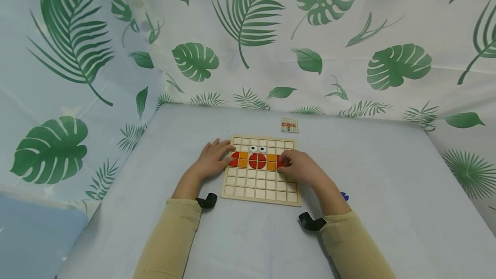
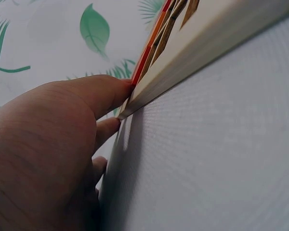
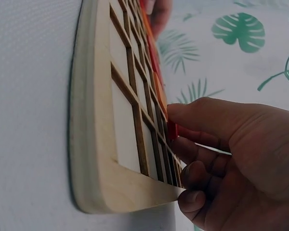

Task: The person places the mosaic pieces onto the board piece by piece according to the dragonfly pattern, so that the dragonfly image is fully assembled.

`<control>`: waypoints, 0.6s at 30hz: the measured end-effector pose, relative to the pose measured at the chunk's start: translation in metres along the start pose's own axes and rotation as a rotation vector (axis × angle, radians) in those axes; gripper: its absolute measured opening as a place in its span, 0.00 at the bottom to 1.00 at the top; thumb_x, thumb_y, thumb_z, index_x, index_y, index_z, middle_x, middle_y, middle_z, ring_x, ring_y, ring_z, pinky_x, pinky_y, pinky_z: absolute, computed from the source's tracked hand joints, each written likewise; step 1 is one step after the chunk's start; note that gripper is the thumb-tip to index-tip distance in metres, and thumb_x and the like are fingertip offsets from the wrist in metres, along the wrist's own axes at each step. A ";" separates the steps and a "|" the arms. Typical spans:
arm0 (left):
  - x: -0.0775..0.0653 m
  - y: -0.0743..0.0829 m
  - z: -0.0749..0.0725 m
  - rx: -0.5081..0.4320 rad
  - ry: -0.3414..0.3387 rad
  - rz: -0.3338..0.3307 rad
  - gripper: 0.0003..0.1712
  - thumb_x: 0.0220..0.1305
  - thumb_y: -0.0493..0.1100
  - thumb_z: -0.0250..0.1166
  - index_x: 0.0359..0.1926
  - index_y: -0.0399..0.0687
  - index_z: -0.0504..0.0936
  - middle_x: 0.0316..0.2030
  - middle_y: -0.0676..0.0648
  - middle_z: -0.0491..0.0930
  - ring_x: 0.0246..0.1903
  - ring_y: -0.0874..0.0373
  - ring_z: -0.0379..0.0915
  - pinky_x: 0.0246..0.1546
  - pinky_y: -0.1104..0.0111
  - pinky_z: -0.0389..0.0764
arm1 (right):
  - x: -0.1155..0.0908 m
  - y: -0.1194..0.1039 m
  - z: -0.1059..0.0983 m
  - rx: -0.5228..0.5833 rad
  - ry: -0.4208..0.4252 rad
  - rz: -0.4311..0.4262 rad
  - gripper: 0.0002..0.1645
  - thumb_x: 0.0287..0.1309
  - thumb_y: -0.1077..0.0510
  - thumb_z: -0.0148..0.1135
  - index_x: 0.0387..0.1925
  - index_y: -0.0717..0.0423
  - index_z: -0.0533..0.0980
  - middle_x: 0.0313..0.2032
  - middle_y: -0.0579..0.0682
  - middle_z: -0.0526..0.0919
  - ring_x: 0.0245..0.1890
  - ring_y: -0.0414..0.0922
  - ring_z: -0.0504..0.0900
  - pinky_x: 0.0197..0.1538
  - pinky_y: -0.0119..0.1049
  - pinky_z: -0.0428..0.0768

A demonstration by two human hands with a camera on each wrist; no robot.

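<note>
A pale, finely textured surface (image 1: pixel 395 201) spreads across the lower frame, with white hangings (image 1: pixel 271 74) printed with green leaves across the top. At centre lies a wooden grid board (image 1: pixel 249 188); the left hand (image 1: pixel 212 159) touches its left edge, fingers apart, while the right hand (image 1: pixel 303 168) pinches a red tile (image 3: pixel 171 130) at its right. Any lettering on the small card (image 1: pixel 289 125), upper centre-right, is too small to read.
</note>
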State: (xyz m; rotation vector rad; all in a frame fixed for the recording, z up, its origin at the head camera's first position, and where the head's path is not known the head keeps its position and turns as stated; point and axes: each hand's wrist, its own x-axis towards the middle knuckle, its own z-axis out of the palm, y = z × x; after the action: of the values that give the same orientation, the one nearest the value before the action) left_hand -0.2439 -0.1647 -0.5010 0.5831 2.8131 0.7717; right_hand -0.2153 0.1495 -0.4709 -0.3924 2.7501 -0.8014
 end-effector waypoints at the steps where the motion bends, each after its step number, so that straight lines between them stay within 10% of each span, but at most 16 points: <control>1: 0.000 0.000 0.000 0.003 -0.001 -0.001 0.24 0.74 0.53 0.54 0.67 0.57 0.70 0.76 0.47 0.57 0.78 0.42 0.38 0.78 0.45 0.35 | 0.000 0.000 0.001 -0.003 0.004 -0.007 0.13 0.60 0.54 0.67 0.43 0.55 0.78 0.39 0.50 0.81 0.39 0.47 0.76 0.45 0.43 0.78; 18: 0.004 -0.008 0.005 0.016 -0.007 0.000 0.25 0.74 0.56 0.53 0.68 0.59 0.70 0.76 0.49 0.56 0.79 0.44 0.36 0.78 0.46 0.35 | -0.001 -0.003 0.003 -0.009 -0.002 -0.018 0.11 0.61 0.57 0.66 0.43 0.56 0.78 0.40 0.50 0.82 0.41 0.47 0.79 0.47 0.44 0.80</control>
State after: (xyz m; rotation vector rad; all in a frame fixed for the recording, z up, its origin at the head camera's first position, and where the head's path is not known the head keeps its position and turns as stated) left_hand -0.2493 -0.1670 -0.5097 0.5874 2.8153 0.7467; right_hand -0.2134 0.1461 -0.4715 -0.4205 2.7535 -0.7927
